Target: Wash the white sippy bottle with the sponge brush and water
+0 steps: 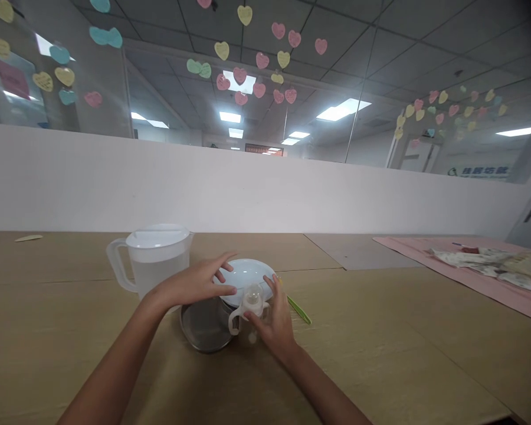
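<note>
Table (pixel 402 330): matt light wood-grain laminate. Jug (pixel 153 260): frosted translucent plastic, opaque white lid. Pot (pixel 206 327): dull brushed metal; its lid (pixel 248 274) smooth glossy white. Small handled bottle (pixel 250 307): clear plastic. Far-right mat (pixel 469 265): matt pink cloth.

A white lid (pixel 243 274) is gleaming over a smoky grey glass bowl (pixel 206 327) on a pale, wood-grained tan surface (pixel 402 354). Beside it, a frosted white pitcher (pixel 157 260) is showing a milky, translucent body under a white cap. A small clear bottle with white handles (pixel 250 307) is standing against the bowl, while a lime-green stick (pixel 299 310) is lying just beyond. A dusty pink cloth (pixel 478 277) is carrying crumpled cream, floral-printed fabric (pixel 491 260) at far right. Heart-shaped notes (pixel 256 74) in pink, yellow and turquoise are dotting the glass above a plain white partition (pixel 248 189).
</note>
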Demonstrator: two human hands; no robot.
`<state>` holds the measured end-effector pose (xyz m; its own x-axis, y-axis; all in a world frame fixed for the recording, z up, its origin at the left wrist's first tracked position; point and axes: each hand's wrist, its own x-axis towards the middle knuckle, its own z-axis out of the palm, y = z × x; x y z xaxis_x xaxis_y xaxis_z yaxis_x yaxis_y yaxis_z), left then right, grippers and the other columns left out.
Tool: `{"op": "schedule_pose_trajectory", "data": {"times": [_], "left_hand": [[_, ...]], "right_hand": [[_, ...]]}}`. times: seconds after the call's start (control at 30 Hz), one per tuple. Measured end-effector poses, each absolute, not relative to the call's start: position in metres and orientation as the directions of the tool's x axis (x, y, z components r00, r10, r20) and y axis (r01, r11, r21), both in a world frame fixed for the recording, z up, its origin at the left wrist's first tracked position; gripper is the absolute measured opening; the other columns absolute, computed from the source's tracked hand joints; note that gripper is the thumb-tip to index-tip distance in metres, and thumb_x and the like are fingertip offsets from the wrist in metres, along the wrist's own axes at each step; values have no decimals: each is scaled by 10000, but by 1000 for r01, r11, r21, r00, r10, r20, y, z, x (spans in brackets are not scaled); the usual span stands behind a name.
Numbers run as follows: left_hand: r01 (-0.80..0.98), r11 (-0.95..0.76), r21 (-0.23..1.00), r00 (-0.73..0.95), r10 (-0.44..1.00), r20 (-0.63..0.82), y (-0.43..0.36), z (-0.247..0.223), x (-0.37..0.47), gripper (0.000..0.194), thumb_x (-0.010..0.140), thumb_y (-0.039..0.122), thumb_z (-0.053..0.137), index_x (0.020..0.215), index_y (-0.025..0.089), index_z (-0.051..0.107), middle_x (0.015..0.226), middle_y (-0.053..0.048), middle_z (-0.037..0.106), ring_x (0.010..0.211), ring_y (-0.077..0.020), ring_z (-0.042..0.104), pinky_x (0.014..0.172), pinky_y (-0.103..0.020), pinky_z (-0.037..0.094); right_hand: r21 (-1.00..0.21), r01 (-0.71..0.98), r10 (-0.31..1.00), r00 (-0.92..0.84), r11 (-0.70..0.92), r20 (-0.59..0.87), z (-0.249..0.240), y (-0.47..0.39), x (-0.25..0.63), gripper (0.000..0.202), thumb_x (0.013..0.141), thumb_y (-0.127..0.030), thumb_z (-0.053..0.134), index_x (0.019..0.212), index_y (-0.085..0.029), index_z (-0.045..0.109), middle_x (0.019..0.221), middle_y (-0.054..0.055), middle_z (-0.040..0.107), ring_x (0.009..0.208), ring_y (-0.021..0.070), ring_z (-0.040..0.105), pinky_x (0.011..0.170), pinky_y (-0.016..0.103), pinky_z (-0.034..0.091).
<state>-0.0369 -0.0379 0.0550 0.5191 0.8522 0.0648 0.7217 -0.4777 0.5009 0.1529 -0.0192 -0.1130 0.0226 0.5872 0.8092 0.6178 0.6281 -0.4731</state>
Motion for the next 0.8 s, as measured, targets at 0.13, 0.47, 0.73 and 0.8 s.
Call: {"op": "schedule_pose_trajectory", "data": {"times": [0.13,0.47,0.73,0.8], "left_hand": [[719,-503,479,520,848,109,-41,50,-27,633,742,497,482,1307,247,348,1206,-53,532,1000,-198,542,822,-281,427],[801,-574,169,564,819,107,-49,32,19,168,676,240,470,797,185,572,802,-42,641,712,-199,594,527,-244,375],[819,-569,73,560,820,116,-49,29,22,233,712,300,497,897,190,588,867,-71,644,776,-217,598,595,-258,405],[809,-584,75,573,810,124,-49,29,22,257,711,308,509,924,194,596,892,-71,647,804,-223,596,632,-268,415]], "right_hand": [[-474,627,620,-18,618,784,-114,-21,150,859,706,-503,595,1367,-146,178,1178,138,528,1101,281,471,899,434,394],[-614,526,737,-37,589,675,-113,-24,146,583,748,-445,565,1243,-183,401,1108,97,580,996,227,547,800,328,450],[-757,428,835,5,495,549,-105,-24,144,286,635,-380,652,824,-173,595,665,-10,623,573,125,533,505,200,399],[-775,426,853,17,466,522,-105,-24,144,277,623,-374,653,806,-172,606,628,-18,614,544,117,521,482,192,382]]}}
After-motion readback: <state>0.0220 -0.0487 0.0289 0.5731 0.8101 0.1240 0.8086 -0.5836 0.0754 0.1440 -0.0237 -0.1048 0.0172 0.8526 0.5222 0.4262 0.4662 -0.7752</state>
